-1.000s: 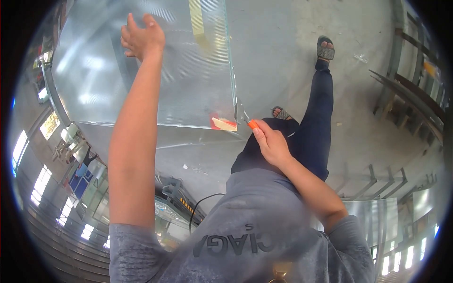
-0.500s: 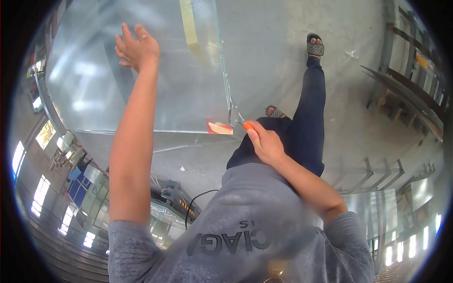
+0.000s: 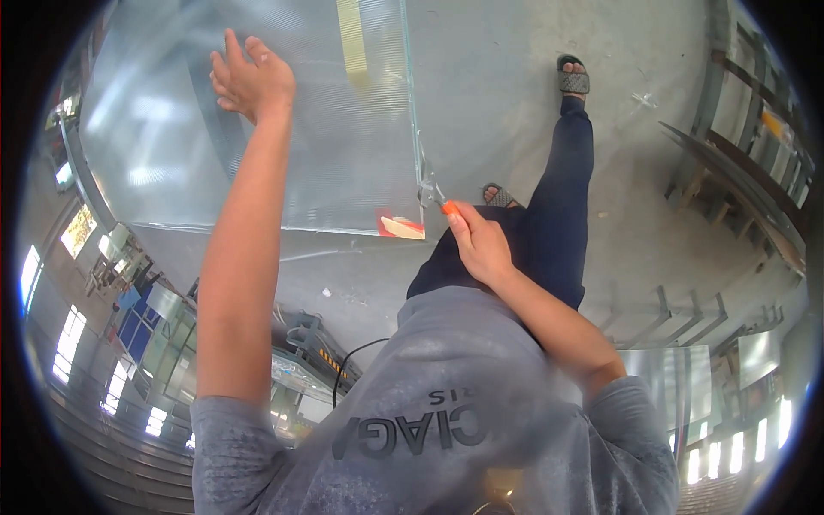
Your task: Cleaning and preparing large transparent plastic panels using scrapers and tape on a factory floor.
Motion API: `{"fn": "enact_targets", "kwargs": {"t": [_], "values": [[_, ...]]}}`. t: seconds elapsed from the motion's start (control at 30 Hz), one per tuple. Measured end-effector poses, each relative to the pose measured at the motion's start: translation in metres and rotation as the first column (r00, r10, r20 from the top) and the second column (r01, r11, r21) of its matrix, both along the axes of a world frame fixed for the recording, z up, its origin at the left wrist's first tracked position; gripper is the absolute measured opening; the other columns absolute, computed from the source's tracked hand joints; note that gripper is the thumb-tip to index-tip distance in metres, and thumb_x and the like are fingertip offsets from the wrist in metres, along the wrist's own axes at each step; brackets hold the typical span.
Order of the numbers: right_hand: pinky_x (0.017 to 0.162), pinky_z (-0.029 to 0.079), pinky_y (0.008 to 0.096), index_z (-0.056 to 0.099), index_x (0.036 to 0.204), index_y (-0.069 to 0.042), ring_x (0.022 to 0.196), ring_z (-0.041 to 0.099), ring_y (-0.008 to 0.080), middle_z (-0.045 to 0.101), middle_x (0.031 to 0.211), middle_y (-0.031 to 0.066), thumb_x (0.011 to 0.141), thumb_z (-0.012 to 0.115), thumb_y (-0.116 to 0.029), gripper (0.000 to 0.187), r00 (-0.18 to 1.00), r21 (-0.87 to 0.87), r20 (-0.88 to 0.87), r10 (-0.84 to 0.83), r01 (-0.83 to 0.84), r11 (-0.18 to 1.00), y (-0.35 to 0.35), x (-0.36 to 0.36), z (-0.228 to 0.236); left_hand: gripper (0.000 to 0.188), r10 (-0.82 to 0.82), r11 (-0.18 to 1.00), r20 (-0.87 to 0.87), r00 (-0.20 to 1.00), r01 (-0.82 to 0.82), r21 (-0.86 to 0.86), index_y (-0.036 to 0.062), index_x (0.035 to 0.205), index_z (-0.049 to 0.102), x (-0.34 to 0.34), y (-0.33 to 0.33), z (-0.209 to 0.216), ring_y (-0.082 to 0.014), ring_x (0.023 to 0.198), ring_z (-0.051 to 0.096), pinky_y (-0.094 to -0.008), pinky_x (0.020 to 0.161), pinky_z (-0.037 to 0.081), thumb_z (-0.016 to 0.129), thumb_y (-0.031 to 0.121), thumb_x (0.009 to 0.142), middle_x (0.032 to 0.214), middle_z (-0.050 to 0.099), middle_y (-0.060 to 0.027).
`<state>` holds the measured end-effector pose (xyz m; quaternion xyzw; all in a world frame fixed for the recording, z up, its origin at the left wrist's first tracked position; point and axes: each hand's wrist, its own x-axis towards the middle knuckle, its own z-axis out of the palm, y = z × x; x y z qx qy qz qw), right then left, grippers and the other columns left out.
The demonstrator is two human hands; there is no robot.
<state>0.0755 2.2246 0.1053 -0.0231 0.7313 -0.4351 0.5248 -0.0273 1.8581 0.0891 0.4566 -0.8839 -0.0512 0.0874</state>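
Observation:
A large ribbed glass panel (image 3: 326, 163) stretches out in front of me on the left. My left hand (image 3: 254, 81) is over its surface with the fingers spread; whether the palm rests on it is hard to tell. Beyond the panel's right edge, my right hand (image 3: 482, 247) is closed round the handle of an orange-handled scraper (image 3: 450, 207). Its metal blade is at the edge near the close corner, among shreds of clear film (image 3: 426, 184). A red and cream sticker (image 3: 402, 227) marks that corner. A yellow tape strip (image 3: 352, 43) runs along the panel farther off.
My sandalled feet stand on the grey concrete floor (image 3: 627, 172) right of the panel. Scraps of film lie there. Metal racks (image 3: 755, 154) holding a dark sheet are at the right. A machine with a black cable (image 3: 360, 348) sits close by on the left.
The scraper has shifted slightly up along the panel's right edge, with the blade now among film shreds. My left hand stays over the glass. The view has tilted a little.

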Motion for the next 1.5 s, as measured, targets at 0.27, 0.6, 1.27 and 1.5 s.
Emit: {"fn": "enact_targets", "kwargs": {"t": [0.27,0.6,1.27,1.5], "values": [[0.064,0.049,0.0430,0.060,0.126,-0.012,0.070,0.065,0.0363,0.063,0.073,0.0173,0.105,0.046,-0.037,0.035,0.997,0.000,-0.051,0.049,-0.049,0.999,-0.004,-0.013,-0.007,0.051,0.026,0.999,0.007,1.000,-0.025,-0.046,0.0239,0.152,0.040,0.001,0.001,-0.002,-0.0342,0.149,0.021,-0.0558,0.119,0.012,0.043,0.038,0.103,0.161,0.028,-0.0143],[0.066,0.049,0.0429,0.060,0.125,-0.012,0.072,0.066,0.0377,0.063,0.074,0.0170,0.106,0.046,-0.037,0.035,0.996,0.023,-0.047,0.080,-0.079,0.997,-0.020,-0.053,-0.008,0.052,0.017,1.000,0.008,1.000,-0.017,0.016,0.0233,0.154,0.036,-0.001,0.005,0.004,-0.0373,0.150,0.017,-0.0589,0.120,0.009,0.039,0.038,0.104,0.162,0.024,-0.0151],[0.069,0.050,0.0536,0.059,0.125,-0.012,0.076,0.064,0.0472,0.066,0.079,0.0243,0.103,0.047,-0.043,0.040,0.979,0.015,-0.104,0.173,-0.172,0.985,-0.060,-0.146,-0.015,0.050,0.029,0.999,0.015,0.999,-0.029,-0.027,0.0254,0.152,0.041,-0.013,-0.005,0.013,-0.0383,0.147,0.023,-0.0583,0.117,0.016,0.046,0.032,0.102,0.160,0.028,-0.0134],[0.068,0.050,0.0545,0.060,0.119,-0.012,0.078,0.065,0.0475,0.066,0.077,0.0245,0.103,0.047,-0.042,0.037,0.986,0.066,0.038,0.164,-0.166,0.984,-0.053,-0.149,0.021,0.050,0.045,0.998,0.034,0.998,-0.044,-0.034,0.0263,0.151,0.043,-0.017,-0.007,0.011,-0.0372,0.146,0.025,-0.0575,0.117,0.017,0.047,0.033,0.102,0.160,0.029,-0.0119]]}}
